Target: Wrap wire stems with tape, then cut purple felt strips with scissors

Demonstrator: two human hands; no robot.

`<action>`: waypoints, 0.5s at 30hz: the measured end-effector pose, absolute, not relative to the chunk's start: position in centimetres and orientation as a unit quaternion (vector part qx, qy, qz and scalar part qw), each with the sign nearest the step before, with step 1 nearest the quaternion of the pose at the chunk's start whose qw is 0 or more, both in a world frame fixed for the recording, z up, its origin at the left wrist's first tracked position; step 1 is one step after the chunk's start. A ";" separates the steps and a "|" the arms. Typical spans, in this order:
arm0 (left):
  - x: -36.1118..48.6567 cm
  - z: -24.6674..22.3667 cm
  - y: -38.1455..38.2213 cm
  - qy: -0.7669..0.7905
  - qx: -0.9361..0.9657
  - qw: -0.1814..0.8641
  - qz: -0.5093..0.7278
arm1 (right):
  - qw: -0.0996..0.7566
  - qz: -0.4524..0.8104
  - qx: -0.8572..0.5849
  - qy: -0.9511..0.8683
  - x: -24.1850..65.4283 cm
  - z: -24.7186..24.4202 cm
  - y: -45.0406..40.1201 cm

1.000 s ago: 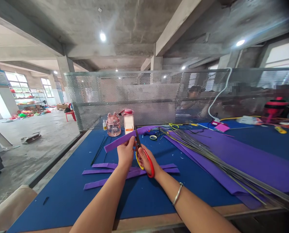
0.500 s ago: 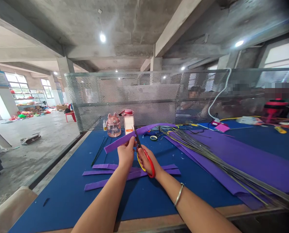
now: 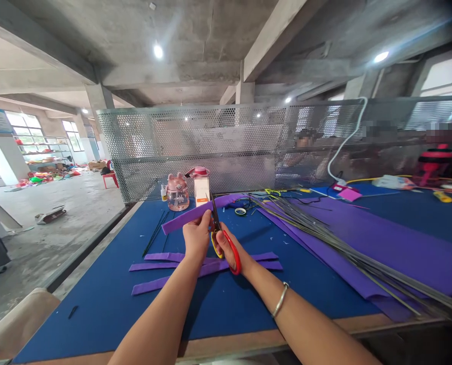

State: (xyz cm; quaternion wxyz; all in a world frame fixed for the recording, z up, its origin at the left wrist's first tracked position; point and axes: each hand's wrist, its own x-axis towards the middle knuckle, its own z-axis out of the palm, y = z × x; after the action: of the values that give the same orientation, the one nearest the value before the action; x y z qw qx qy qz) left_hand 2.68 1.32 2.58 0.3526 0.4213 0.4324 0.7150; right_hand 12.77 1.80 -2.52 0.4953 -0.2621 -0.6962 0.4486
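Note:
My left hand (image 3: 196, 234) pinches a long purple strip (image 3: 180, 218) above the blue table. Red and yellow handled scissors (image 3: 234, 253) are in my right hand (image 3: 226, 246), their dark blades upright at the strip, just right of my left fingertips. Beyond the blades the strip curves away to the right. Below my hands lie several cut purple strips (image 3: 150, 287), partly hidden by my forearms. A silver bracelet (image 3: 280, 300) is on my right wrist.
Purple sheets (image 3: 393, 238) with a bundle of grey wires (image 3: 336, 241) cover the table's right. A pink bottle (image 3: 178, 195), a small white box (image 3: 202, 191) and a tape roll (image 3: 240, 211) stand or lie behind my hands. A mesh partition (image 3: 195, 147) runs behind the table.
The scissors' handles have drawn slightly closer together at the purple strip. The far part of the strip has shifted left. The view has tilted a little.

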 end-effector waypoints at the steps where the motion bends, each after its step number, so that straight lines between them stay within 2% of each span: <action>1: 2.6 2.6 1.3 0.436 0.418 0.349 0.716 | 0.493 0.447 -0.261 -0.699 12.8 -2.5 1.8; 15: 2.6 2.4 1.2 0.453 0.459 0.315 0.696 | 0.514 0.483 -0.261 -0.659 12.3 -2.4 1.7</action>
State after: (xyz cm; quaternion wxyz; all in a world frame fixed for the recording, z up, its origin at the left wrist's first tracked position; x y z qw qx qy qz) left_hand 2.57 1.20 2.41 0.3149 0.4594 0.4530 0.6961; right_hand 12.33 1.72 -2.40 0.5138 -0.2614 -0.6591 0.4830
